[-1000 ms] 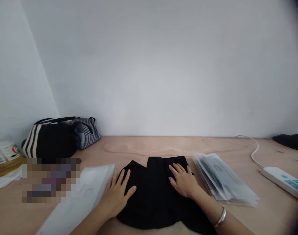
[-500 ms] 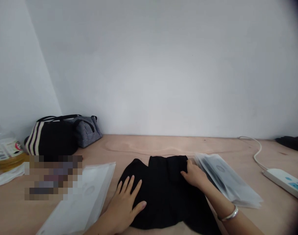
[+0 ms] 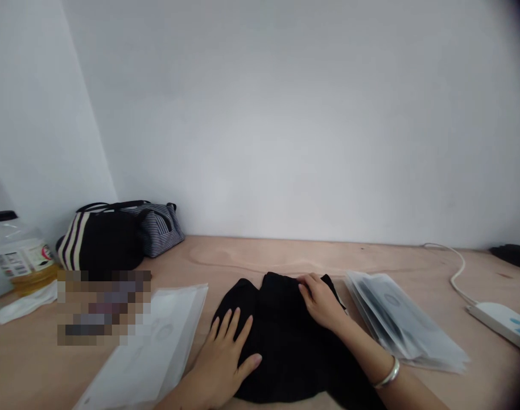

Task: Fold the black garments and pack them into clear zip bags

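A black garment lies partly folded on the wooden tabletop in front of me. My left hand rests flat on its left part, fingers spread. At the upper edge, my right hand has its thumb and bent fingers closed on the black fabric. A silver bangle circles the right wrist. Beside the left hand lie clear plastic bags. More clear bags, some with dark contents, are stacked right of the garment.
Black and striped bags stand against the wall at the back left, near an oil bottle and white tissue. A blurred patch covers something left of the plastic bags. A white power strip with a cord lies at right.
My right hand has moved left along the garment's upper edge, from its right corner toward the middle. My left hand stays flat on the fabric. The view has shifted slightly left.
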`<state>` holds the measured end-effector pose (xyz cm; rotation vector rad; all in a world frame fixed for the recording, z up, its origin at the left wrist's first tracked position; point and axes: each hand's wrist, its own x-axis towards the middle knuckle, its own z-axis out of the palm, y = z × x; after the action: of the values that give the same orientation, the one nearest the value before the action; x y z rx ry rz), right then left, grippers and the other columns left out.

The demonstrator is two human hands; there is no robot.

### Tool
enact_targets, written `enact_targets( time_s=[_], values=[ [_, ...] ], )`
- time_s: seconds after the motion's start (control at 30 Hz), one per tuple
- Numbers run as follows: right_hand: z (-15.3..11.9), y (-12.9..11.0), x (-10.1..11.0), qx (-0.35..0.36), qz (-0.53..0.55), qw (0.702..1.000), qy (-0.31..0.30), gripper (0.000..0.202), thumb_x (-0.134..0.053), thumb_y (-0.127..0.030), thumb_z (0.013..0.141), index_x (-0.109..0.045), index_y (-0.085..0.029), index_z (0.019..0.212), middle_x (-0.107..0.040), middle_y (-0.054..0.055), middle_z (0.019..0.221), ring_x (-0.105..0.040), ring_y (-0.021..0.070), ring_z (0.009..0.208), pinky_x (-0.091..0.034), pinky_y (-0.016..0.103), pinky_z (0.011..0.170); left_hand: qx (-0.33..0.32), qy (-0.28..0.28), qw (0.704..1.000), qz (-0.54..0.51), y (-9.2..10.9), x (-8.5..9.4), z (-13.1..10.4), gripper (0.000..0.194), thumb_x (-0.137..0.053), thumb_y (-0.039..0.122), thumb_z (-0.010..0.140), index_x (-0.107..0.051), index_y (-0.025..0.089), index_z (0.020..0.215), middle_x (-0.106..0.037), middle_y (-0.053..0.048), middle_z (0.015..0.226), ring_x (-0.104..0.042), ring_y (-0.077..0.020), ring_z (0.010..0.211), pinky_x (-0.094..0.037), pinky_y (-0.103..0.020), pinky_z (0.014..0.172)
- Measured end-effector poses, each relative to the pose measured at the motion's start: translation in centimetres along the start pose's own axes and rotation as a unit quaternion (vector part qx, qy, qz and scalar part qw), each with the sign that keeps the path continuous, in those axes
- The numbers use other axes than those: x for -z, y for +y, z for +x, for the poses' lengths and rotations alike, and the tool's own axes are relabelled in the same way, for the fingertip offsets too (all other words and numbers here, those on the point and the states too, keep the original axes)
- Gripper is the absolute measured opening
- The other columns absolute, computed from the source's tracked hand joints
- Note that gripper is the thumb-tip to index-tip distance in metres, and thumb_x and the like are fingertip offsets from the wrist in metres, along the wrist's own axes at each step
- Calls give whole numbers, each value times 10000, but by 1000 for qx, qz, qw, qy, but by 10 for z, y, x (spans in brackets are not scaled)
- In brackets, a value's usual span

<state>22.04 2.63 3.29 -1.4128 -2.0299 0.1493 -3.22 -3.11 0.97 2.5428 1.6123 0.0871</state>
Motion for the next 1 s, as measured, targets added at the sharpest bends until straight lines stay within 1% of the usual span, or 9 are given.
enact_targets(
  time_s=[0.13, 0.27, 0.43, 0.53, 0.67, 0.77, 0.87, 0.93, 1.0],
  values=[
    [-15, 37, -7, -31, -90, 989, -112, 400, -340, -326, 856, -521, -110, 1140, -511, 148, 1167, -473, 224, 1072, -350, 345, 919, 5, -1, 1000, 2, -2, -3, -1, 669, -206, 642, 819, -189, 242, 1355, -135, -113, 1415, -109, -326, 1283, -154, -519, 1008],
    [-25, 46, -12, -37, -148, 971, -182, 506, -290, -387, 870, -372, -125, 1295, -342, 120, 1354, -291, 241, 1240, -238, 393, 1004, 4, 16, 1000, 13, 3, 0, -1, 622, -294, 577, 837, -184, 257, 1359, -178, -109, 1414, -128, -338, 1278, -176, -543, 994],
    [-27, 36, -13, -37, -194, 964, -178, 501, -219, -370, 891, -326, -137, 1322, -301, 100, 1379, -248, 237, 1262, -225, 407, 1006, -160, 69, 984, 25, 38, 14, 24, 545, -478, 414, 823, -238, 406, 1313, -63, -6, 1447, -30, -298, 1299, -123, -542, 1009],
    [-28, 33, -13, -34, -210, 961, -178, 498, -210, -366, 895, -319, -143, 1326, -298, 102, 1380, -243, 236, 1264, -225, 405, 1005, -197, 70, 977, 33, 60, 14, 51, 507, -440, 504, 819, -337, 347, 1290, -106, -44, 1443, -32, -302, 1300, -94, -553, 1007],
    [-29, 34, -13, -34, -213, 960, -177, 498, -202, -374, 896, -319, -152, 1326, -307, 98, 1377, -248, 233, 1263, -223, 397, 1006, -113, 99, 987, 55, 65, 14, 68, 628, -302, 552, 845, -282, 165, 1339, -209, -138, 1409, -114, -306, 1293, -95, -534, 1014],
    [-29, 36, -16, -35, -209, 962, -171, 504, -202, -385, 893, -323, -154, 1324, -312, 95, 1375, -252, 233, 1260, -223, 395, 1005, 15, 144, 983, 113, 48, 22, 55, 696, -312, 542, 829, -300, 51, 1322, -260, -194, 1376, -151, -342, 1278, -87, -531, 1009],
    [-29, 37, -16, -36, -202, 964, -169, 511, -207, -389, 891, -335, -139, 1317, -317, 105, 1371, -256, 240, 1256, -224, 402, 1001, 136, 133, 963, 193, 24, 31, 38, 719, -319, 561, 796, -482, -22, 1183, -401, -247, 1277, -170, -399, 1256, -30, -559, 993],
    [-28, 36, -12, -34, -188, 966, -174, 511, -212, -394, 889, -350, -135, 1309, -334, 115, 1359, -270, 242, 1248, -228, 406, 995, 166, 117, 953, 223, 13, 34, 32, 717, -318, 565, 787, -535, -32, 1121, -438, -255, 1243, -161, -408, 1255, -9, -561, 990],
    [-26, 33, -2, -13, -160, 971, -179, 514, -243, -413, 879, -375, -137, 1293, -365, 119, 1337, -292, 234, 1234, -234, 392, 989, 143, 128, 959, 210, 10, 33, 32, 706, -311, 541, 800, -470, -24, 1193, -368, -237, 1304, -149, -377, 1268, -41, -530, 1006]
  ],
)
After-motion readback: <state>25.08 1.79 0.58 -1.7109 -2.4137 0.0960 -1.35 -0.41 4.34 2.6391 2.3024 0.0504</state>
